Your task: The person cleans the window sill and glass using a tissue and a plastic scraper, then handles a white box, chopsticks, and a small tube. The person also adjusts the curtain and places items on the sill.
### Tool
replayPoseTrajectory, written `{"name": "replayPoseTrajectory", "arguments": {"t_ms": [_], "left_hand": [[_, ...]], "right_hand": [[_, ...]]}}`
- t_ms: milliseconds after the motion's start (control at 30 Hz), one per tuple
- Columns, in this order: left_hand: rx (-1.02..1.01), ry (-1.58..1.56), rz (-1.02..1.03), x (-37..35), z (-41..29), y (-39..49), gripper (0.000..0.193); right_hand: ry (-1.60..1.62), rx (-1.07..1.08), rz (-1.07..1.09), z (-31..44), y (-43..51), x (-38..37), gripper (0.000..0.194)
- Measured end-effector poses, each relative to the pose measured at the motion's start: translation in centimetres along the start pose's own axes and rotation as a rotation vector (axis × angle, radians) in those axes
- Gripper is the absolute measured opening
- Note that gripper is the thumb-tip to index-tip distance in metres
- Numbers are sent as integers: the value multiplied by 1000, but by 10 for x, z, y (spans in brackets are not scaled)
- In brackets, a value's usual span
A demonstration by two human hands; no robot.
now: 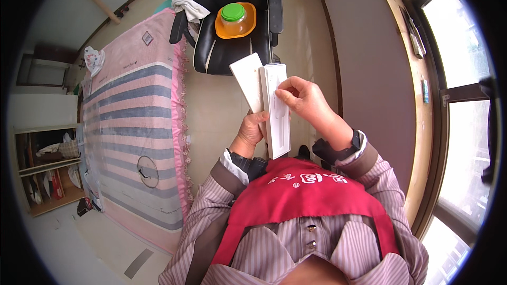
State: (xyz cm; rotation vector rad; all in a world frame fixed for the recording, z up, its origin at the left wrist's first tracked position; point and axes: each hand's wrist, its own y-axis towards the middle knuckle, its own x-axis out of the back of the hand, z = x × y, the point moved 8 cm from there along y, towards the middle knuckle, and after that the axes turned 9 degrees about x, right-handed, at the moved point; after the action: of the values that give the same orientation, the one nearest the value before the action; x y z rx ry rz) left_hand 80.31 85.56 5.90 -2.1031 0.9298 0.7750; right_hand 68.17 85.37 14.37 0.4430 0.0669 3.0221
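My left hand (pixel 252 128) grips a long, narrow white box (pixel 280 142) in front of my apron, its thumb along the near side. A flat white lid or second box part (pixel 247 75) slants away to the left, also held in that hand. Inside the box lies a white molded insert (pixel 282 120) with a long recess and small printed writing. My right hand (pixel 303 97) is over the box's upper half, thumb and forefinger bent together at the insert. Whether they pinch anything is unclear.
Ahead stands a black office chair (pixel 231 57) bearing an orange tray (pixel 220 31) and a green-lidded jar (pixel 233 12). A striped bed cover (pixel 134 113) with a round glass lid (pixel 148 180) is at left. A window ledge (pixel 420 134) runs along the right.
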Motion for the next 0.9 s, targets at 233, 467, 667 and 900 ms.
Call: {"name": "replayPoseTrajectory", "arguments": {"t_ms": [233,467,667,900], "left_hand": [[-97,153,-124,5,-1,-1,63],[-75,157,-127,6,7,-1,64],[-62,150,-113,5,12,-2,66],[-35,130,-92,4,14,-3,69]], "right_hand": [[-72,-67,-33,-15,-5,0,27],[-170,-106,-18,-16,-11,2,29],[-266,-146,-24,-14,-12,3,28],[-69,-156,-75,-28,-13,8,20]]}}
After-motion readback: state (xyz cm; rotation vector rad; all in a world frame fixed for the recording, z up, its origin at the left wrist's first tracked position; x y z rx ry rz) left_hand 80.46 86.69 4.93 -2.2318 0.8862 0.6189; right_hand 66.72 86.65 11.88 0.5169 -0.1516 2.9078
